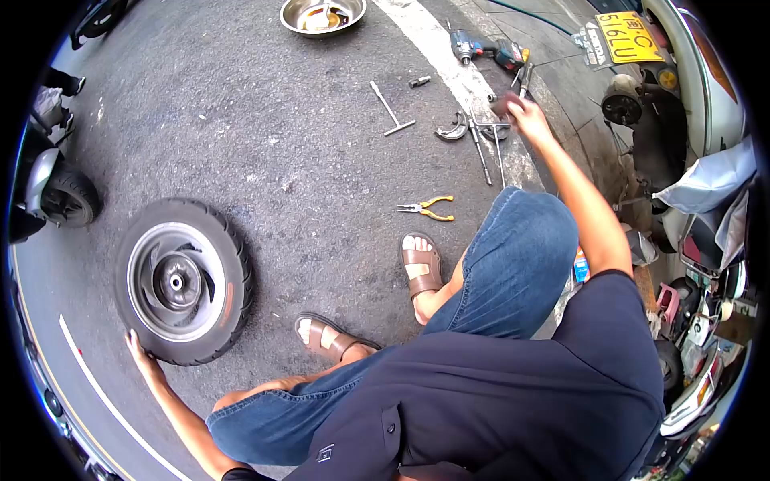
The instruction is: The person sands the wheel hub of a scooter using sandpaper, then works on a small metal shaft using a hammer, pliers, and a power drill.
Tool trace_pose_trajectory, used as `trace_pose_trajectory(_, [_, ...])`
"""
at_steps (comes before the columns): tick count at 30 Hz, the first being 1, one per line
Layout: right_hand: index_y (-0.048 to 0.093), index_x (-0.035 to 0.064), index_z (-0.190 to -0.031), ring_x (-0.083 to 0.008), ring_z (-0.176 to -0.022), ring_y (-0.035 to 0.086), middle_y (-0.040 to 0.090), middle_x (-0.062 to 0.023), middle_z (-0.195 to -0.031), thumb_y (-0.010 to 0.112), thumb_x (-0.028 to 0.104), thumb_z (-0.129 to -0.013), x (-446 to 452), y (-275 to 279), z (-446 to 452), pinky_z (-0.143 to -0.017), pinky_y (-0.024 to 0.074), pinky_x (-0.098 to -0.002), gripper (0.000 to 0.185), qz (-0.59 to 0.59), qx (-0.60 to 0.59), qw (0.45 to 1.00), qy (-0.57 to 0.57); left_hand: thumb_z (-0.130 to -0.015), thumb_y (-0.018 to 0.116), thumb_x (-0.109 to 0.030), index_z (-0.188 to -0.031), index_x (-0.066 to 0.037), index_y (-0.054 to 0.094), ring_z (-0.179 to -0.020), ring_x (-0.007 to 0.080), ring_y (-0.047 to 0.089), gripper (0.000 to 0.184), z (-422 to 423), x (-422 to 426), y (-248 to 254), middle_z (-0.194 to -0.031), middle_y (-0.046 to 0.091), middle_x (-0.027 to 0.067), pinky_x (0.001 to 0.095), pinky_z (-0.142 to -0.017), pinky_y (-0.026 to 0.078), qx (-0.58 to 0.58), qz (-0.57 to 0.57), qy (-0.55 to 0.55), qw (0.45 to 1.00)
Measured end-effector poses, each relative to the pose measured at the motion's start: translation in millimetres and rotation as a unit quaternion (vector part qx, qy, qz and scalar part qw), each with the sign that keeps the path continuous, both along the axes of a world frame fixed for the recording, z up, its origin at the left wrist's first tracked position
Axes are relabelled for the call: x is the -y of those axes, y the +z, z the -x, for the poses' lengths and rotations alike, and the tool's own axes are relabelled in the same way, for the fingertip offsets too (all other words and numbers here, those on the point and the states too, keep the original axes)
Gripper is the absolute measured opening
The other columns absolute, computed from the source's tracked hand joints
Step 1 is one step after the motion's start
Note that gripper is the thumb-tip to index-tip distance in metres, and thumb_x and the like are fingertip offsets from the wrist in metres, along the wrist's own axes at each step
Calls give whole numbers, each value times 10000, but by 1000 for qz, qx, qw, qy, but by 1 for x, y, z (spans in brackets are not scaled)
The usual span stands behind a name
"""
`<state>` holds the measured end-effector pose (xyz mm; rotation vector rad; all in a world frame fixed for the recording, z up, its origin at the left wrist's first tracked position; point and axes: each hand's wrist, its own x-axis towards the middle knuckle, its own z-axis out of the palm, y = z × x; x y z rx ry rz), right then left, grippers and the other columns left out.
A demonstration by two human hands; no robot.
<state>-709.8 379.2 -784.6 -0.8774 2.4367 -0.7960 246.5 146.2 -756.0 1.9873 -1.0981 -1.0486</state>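
The motorcycle wheel [177, 282] is at nine o'clock, the left hand [143, 357] touching its tyre [238, 293] at seven, fingers extended, unclenched — the right hand [525, 120], blurred beside a T-handle wrench [500, 148] toward one-thirty, grip indeterminable.

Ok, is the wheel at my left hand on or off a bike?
Off: the wheel sits on the asphalt, no bike frame joined to it, your left hand at its edge.

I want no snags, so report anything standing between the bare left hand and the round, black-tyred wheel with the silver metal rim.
Nothing visible stands between them: the bare left hand appears to touch the outer edge of the black-tyred wheel.
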Motion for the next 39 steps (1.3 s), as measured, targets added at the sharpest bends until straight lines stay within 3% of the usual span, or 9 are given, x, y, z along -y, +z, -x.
trace_pose_trajectory(4, [684, 59, -1064, -176, -670, 632, 700, -87, -820, 562, 311, -935, -183, -112, -15, -592, 512, -337, 308, -42, 103, 988, -104, -814, 612, -677, -1521, 12, 161, -1376, 362, 365, 1085, -48, -77, -117, -1520, 329, 230, 459, -1129, 290, 232, -98, 135, 958])
trace_pose_trajectory(7, [675, 70, -1068, -284, -878, 637, 684, -136, -939, 615, 335, -889, -192, -113, -64, -762, 508, -413, 326, -175, -224, 958, -15, -828, 639, -629, -1463, 62, 315, -1285, 331, 488, 992, -18, -122, -140, -1436, 459, 231, 414, -1066, 388, 271, -25, 262, 926])
trace_pose_trajectory(13, [637, 81, -1125, -320, -1018, 626, 655, -136, -1089, 628, 282, -876, -2, -125, -30, -879, 494, -424, 320, -86, -108, 983, 125, -936, 637, -355, -1418, 76, 392, -1251, 283, 525, 692, 41, -114, -66, -1396, 487, 265, 372, -1034, 428, 163, -383, -250, 874])
trace_pose_trajectory(15, [602, 127, -1203, -312, -1079, 600, 608, -121, -1210, 628, 267, -880, 61, -119, -29, -909, 485, -430, 353, -114, -169, 962, 180, -953, 611, -155, -1377, 54, 453, -1225, 276, 539, 499, 23, -93, -41, -1338, 544, 228, 366, -1031, 433, 114, -168, -253, 946])
trace_pose_trajectory(20, [577, 187, -1273, -320, -1297, 449, 484, -115, -1402, 566, 213, -917, 162, -170, -5, -1056, 403, -427, 358, -74, -207, 971, 96, -980, 578, -228, -1405, 7, 445, -1215, 265, 540, 504, 103, -53, 124, -1305, 565, 198, 371, -1044, 410, 209, -50, -228, 950])
trace_pose_trajectory(24, [583, 157, -1253, -357, -1306, 426, 497, -115, -1383, 431, 185, -967, 180, -173, -11, -1070, 381, -440, 325, -144, -219, 958, 114, -978, 574, -245, -1400, -12, 461, -1135, 253, 582, 495, 154, -58, 144, -1232, 601, 186, 365, -987, 447, 204, 30, -270, 941])
trace_pose_trajectory(27, [599, 106, -1123, -331, -1179, 534, 599, -112, -1176, 626, 211, -866, 171, -182, -23, -928, 467, -464, 279, -100, -251, 956, 117, -886, 633, -116, -1341, 11, 512, -1070, 264, 626, 487, 253, -74, 132, -1168, 641, 187, 383, -946, 475, 181, 28, -334, 924])
trace_pose_trajectory(31, [546, 63, -978, -301, -762, 665, 674, -132, -857, 706, 217, -779, 154, -132, -83, -692, 518, -413, 298, 93, -62, 986, 127, -784, 677, -28, -1215, 3, 599, -1043, 274, 653, 439, 364, -78, 119, -1063, 680, 157, 367, -934, 482, 191, 67, -484, 851])
trace_pose_trajectory(39, [563, 35, -985, -115, -615, 497, 587, -37, -747, 754, 173, -805, 192, 107, -235, -570, 424, -296, 297, 146, 133, 860, 471, -801, 748, -158, -1192, -50, 625, -1047, 324, 617, 424, 444, -28, 115, -1084, 665, 139, 403, -917, 482, 115, 251, -504, 818])
